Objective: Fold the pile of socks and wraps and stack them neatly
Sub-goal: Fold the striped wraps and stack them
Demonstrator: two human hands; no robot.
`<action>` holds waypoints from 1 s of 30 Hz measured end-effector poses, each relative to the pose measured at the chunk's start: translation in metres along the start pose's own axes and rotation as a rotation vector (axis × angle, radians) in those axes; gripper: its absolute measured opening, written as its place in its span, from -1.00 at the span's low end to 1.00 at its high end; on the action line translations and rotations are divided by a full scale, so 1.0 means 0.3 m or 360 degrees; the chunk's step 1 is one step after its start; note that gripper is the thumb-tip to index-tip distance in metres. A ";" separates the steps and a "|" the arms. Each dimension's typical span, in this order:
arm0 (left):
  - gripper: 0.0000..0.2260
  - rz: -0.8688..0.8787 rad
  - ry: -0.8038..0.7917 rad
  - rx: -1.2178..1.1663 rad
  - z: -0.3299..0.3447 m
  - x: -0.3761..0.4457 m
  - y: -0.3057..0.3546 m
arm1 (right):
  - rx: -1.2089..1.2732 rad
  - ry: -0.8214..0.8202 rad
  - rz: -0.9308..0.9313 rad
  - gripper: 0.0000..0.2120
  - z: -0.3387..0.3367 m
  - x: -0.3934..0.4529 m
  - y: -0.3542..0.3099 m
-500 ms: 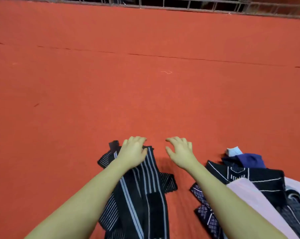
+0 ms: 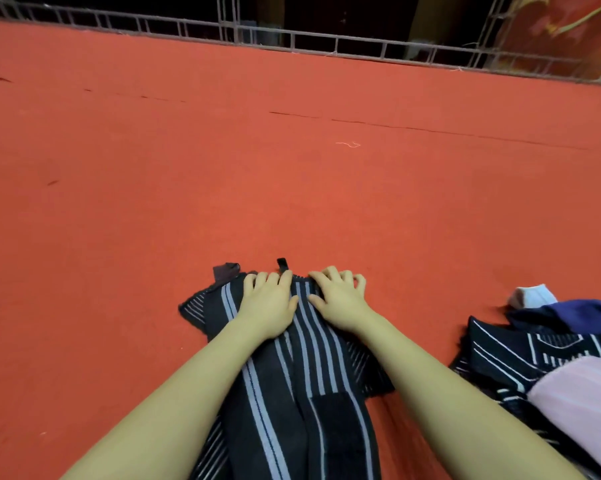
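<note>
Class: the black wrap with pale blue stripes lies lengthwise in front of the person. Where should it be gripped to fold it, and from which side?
Probably pinch the striped wrap at its far end, where the left hand and right hand rest, coming from above. It lies flat and long, so that edge can fold towards the person.

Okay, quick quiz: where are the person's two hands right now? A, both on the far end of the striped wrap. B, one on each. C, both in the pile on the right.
A: the left hand and right hand both rest at the far end of the striped wrap, apart from the pile.
</note>
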State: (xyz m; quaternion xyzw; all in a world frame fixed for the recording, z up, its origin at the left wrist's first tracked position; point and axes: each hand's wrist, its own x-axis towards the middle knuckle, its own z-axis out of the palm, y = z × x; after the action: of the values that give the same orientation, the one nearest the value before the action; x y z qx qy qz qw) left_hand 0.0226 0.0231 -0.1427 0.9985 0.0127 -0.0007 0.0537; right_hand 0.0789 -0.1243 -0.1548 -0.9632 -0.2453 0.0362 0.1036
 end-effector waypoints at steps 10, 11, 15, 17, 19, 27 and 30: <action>-0.76 0.0197 0.0576 -0.0401 -0.117 -0.110 0.065 | 0.0214 0.1156 -0.0294 -0.78 -0.119 -0.179 0.002; -0.78 0.0227 0.0623 -0.0467 -0.144 -0.131 0.084 | 0.0243 0.1235 -0.0308 -0.79 -0.153 -0.210 -0.001; -0.83 0.0318 0.0818 -0.0642 -0.254 -0.204 0.188 | 0.0192 0.1501 -0.0346 -0.83 -0.288 -0.331 0.005; -0.83 0.0345 0.0893 -0.0632 -0.311 -0.231 0.252 | 0.0106 0.1624 -0.0328 -0.83 -0.355 -0.399 0.019; -0.81 0.0364 0.0933 -0.0602 -0.366 -0.250 0.326 | 0.0014 0.1735 -0.0288 -0.82 -0.420 -0.463 0.049; -0.61 0.0348 0.0654 -0.0605 -0.429 -0.316 0.649 | -0.0201 0.1928 0.0180 -0.89 -0.601 -0.679 0.277; -0.61 0.0394 0.0524 -0.0432 -0.346 -0.388 0.679 | -0.0227 0.1880 0.0253 -0.88 -0.573 -0.745 0.340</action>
State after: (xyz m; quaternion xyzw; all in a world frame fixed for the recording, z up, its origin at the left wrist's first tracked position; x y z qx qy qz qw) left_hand -0.0887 -0.1712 -0.0174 0.9627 -0.1013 0.1702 0.1843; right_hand -0.0491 -0.3503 -0.0051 -0.8404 -0.0752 -0.5141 0.1545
